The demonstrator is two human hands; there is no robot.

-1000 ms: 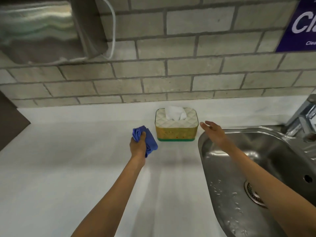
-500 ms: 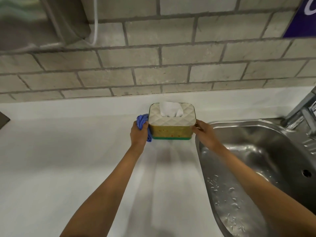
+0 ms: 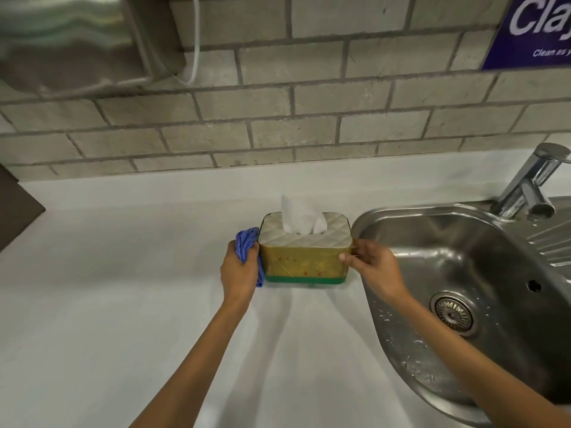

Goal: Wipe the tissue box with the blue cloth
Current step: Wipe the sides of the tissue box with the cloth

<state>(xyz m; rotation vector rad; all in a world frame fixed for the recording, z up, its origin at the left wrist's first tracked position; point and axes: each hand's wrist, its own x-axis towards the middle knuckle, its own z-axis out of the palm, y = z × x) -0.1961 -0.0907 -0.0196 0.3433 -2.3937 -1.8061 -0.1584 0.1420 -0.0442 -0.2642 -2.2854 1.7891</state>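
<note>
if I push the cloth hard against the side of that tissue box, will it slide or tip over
Probably slide rather than tip: the tissue box is wide and low on a smooth counter, and likely light. The right hand bracing the far side should stop it. The blue cloth looks soft, bunched in the left hand.

The wall (image 3: 278,118) is made of grey bricks with darker joints, and under it a white counter (image 3: 108,304) runs across the view. At 3 o'clock a steel sink (image 3: 448,242) with a tap (image 3: 531,183) is set in the counter; at 1 o'clock hangs a blue sign (image 3: 534,29), at 11 o'clock a shiny metal dispenser (image 3: 71,38).
</note>
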